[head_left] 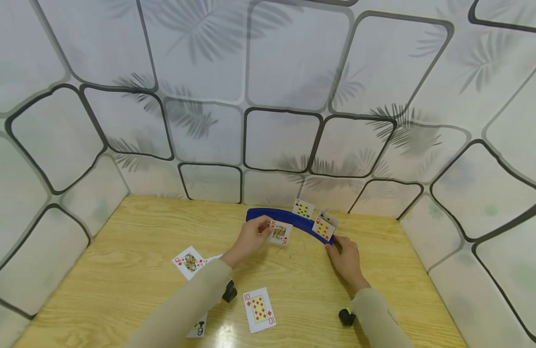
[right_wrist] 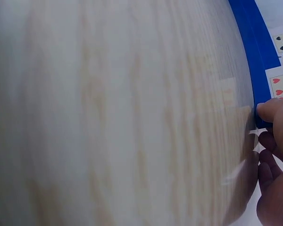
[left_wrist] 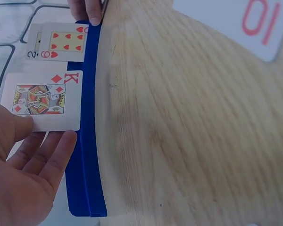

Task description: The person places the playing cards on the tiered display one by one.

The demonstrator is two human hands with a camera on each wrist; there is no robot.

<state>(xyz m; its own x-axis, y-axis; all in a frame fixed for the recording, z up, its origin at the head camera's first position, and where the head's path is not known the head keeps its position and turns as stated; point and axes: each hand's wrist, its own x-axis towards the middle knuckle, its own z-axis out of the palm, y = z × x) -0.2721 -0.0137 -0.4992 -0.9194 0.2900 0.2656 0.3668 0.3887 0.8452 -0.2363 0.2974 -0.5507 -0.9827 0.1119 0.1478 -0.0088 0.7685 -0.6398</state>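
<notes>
My left hand (head_left: 250, 237) pinches a king of diamonds (head_left: 280, 233) by one edge, between thumb and fingers. In the left wrist view this king of diamonds (left_wrist: 42, 101) overlaps the curved blue card holder (left_wrist: 87, 174); whether it sits in the slot I cannot tell. Upright in the holder (head_left: 268, 212) stand a black seven (head_left: 303, 209), a six of hearts (head_left: 323, 228) and a two (head_left: 328, 217) partly hidden behind the six. My right hand (head_left: 347, 258) grips the holder's right end, its thumb (right_wrist: 269, 110) against the blue plastic.
On the wooden table (head_left: 307, 295) a ten of diamonds (head_left: 259, 310) lies face up in front of me. To the left are a queen of diamonds (head_left: 190, 262) and a black card (head_left: 199, 328), partly covered by my sleeve. A patterned wall (head_left: 281, 140) rises behind the holder.
</notes>
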